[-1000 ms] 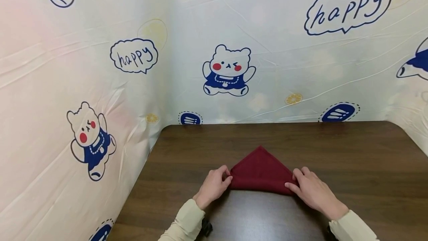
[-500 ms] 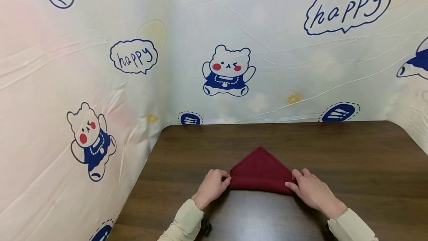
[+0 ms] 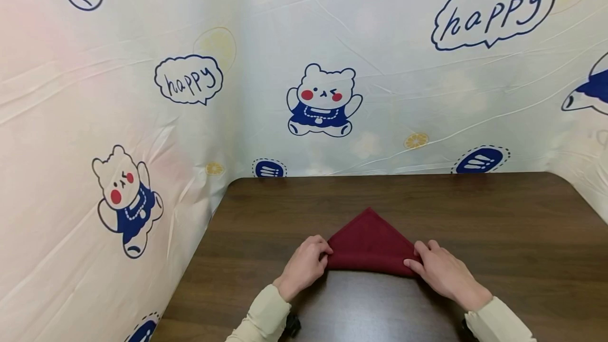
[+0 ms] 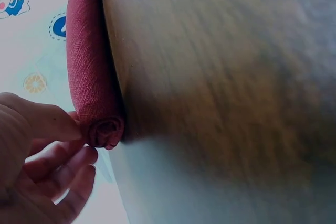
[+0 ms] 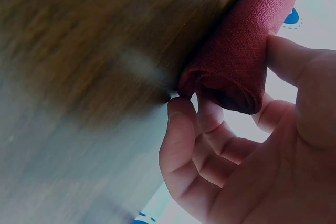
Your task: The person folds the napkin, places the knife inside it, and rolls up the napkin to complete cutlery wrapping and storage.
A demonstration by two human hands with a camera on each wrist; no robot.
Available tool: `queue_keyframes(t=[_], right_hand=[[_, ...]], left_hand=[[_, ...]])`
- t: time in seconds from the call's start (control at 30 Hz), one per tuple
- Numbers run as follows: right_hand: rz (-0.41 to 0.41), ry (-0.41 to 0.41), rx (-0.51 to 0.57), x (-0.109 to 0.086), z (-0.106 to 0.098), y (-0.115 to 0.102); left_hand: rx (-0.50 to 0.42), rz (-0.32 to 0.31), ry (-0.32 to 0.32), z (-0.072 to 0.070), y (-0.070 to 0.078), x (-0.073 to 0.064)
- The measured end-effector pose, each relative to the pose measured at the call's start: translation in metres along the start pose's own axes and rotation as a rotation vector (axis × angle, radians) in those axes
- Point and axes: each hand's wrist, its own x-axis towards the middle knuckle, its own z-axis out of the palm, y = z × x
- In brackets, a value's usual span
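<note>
A dark red cloth napkin (image 3: 372, 241) lies on the brown table, its near part rolled up and its far part a flat triangle pointing away from me. At the left end of the roll, my left hand (image 3: 305, 264) pinches the cloth between thumb and fingers; the left wrist view shows the spiral end of the rolled napkin (image 4: 90, 61) beside the thumb. My right hand (image 3: 446, 274) grips the other end. In the right wrist view its thumb presses the side of the rolled napkin (image 5: 236, 40) while the fingers curl at the roll's open end.
The wood-grain table (image 3: 266, 210) reaches back to a pale cloth wall (image 3: 389, 41) printed with bears and the word "happy". Another cloth wall (image 3: 57, 173) runs along the left side. A dark object (image 3: 292, 325) sits at the left wrist.
My left hand has shifted slightly, its fingers moving a little further over the left end of the roll. The right hand and the napkin have hardly moved.
</note>
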Motion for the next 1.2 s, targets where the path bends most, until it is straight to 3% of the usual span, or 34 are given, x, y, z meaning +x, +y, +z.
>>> queue_keyframes(t=[0.23,0.5,0.67,0.8,0.9,1.07,1.2], right_hand=[[-0.004,0.000,-0.003,0.000,0.000,0.000],[0.006,-0.012,-0.025,0.000,-0.001,0.000],[-0.008,0.026,-0.048,-0.002,0.002,-0.002],[-0.028,0.080,-0.069,-0.003,0.005,-0.005],[-0.060,0.164,-0.098,-0.003,0.008,-0.008],[-0.173,0.335,-0.157,-0.002,0.012,-0.013],[-0.255,0.384,-0.200,-0.001,0.014,-0.014]], left_hand=[[0.022,0.154,-0.010,-0.001,0.000,-0.004],[0.100,0.230,-0.028,0.000,-0.001,-0.006],[0.136,0.242,-0.036,-0.001,0.001,-0.005],[0.143,0.224,-0.053,-0.002,0.002,-0.004],[0.142,0.222,-0.053,-0.002,0.003,-0.004],[0.163,0.228,-0.045,-0.001,0.003,-0.004],[0.187,0.232,-0.033,-0.002,0.004,-0.004]])
